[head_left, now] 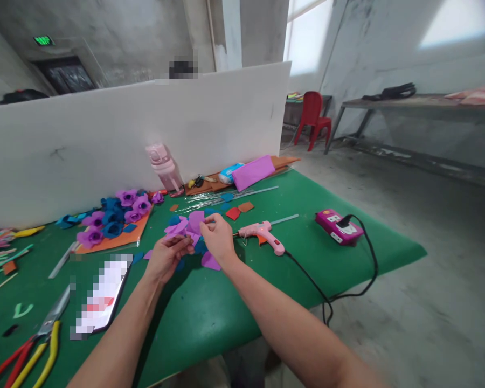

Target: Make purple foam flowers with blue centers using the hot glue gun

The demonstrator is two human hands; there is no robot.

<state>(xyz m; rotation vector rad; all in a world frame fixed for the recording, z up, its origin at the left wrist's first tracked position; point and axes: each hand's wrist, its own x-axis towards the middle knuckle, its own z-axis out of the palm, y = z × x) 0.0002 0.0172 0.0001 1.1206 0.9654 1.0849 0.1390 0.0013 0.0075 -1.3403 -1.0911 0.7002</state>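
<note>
My right hand (220, 237) is closed in a pinch at the edge of a purple petal (196, 220). Close beside it, my left hand (172, 257) has its fingers pressed together at a purple piece, mostly hidden by the fingertips. Around and behind both hands lie loose purple and blue petals; one purple petal (210, 261) rests on the table below my right wrist. Just right of my right hand lies a pink hot glue gun (262, 233) with a glue stick in its back and its nozzle toward the hand.
Purple and blue flowers (113, 222) lie on an orange sheet at left. Shears (44, 337) and a phone (101, 296) are nearer me. A pink bottle (164, 168) stands by the white partition (218, 113). The glue gun's cable runs toward a magenta power strip (339, 226).
</note>
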